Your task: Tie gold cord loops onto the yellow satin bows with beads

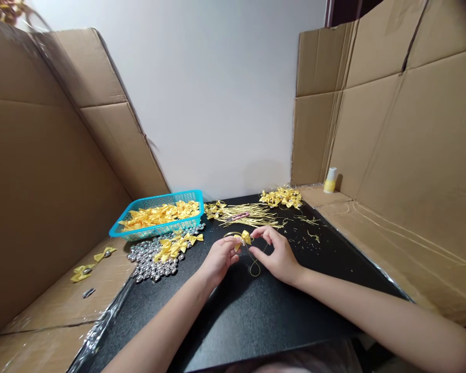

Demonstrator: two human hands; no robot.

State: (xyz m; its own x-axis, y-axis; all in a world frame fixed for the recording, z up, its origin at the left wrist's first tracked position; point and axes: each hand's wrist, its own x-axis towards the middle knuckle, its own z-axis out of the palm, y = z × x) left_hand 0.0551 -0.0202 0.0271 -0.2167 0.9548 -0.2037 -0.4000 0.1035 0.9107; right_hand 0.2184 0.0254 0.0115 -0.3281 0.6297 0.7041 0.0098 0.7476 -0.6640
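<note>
A yellow ribbon bow (pixel 245 238) with a small silvery piece at its middle is pinched between the thumb and fingers of my left hand (pixel 222 256). From it a thin gold cord (pixel 255 274) hangs in a loop above the black table. My right hand (pixel 275 254) is just to the right of the bow, its thumb and forefinger apart and curved around part of the cord. Whether those fingertips touch the cord, I cannot tell.
A blue basket (pixel 118 232) of yellow bows stands at the back left. Silver beads (pixel 149 264) lie before it, with loose bows (pixel 174 247) on top. Behind my hands are cut gold cords (pixel 260 212), a pink-handled tool (pixel 241 215) and finished-looking bows (pixel 281 197). Cardboard walls flank the table.
</note>
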